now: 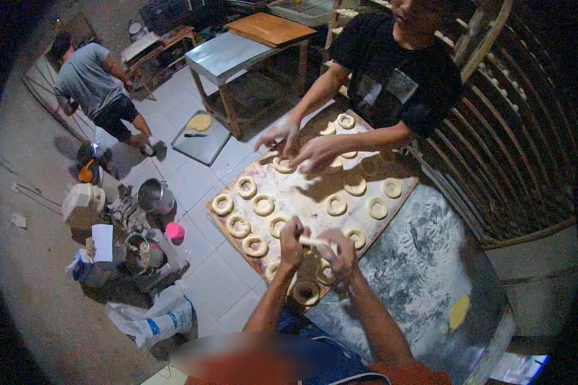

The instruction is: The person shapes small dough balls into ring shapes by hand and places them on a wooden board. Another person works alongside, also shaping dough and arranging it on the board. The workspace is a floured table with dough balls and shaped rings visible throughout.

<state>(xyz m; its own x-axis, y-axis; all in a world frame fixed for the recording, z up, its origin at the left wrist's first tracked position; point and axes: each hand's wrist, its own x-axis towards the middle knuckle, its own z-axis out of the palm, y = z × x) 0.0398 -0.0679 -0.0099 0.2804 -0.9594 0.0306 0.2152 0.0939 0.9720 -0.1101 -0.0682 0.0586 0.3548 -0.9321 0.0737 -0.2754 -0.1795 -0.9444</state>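
Observation:
Between my two hands a short piece of pale dough (315,242) is held above the near part of a floured board (302,186). My left hand (291,242) is closed on its left end. On the other end, my right hand (342,254), slightly blurred, has its fingers curled around the dough. Several dough rings lie on the board, among them one ring (255,246) left of my hands and another ring (306,293) below them. A co-worker in a black shirt faces me, and their hands (302,147) are over a ring at the board's far side.
A flour-dusted metal table (424,256) extends right of the board, with a yellow scraper (459,312) on it. Tall wooden racks (494,141) stand at the right. Pots, a pink cup (175,231) and bags crowd the floor at left. Another person (96,83) walks at the far left.

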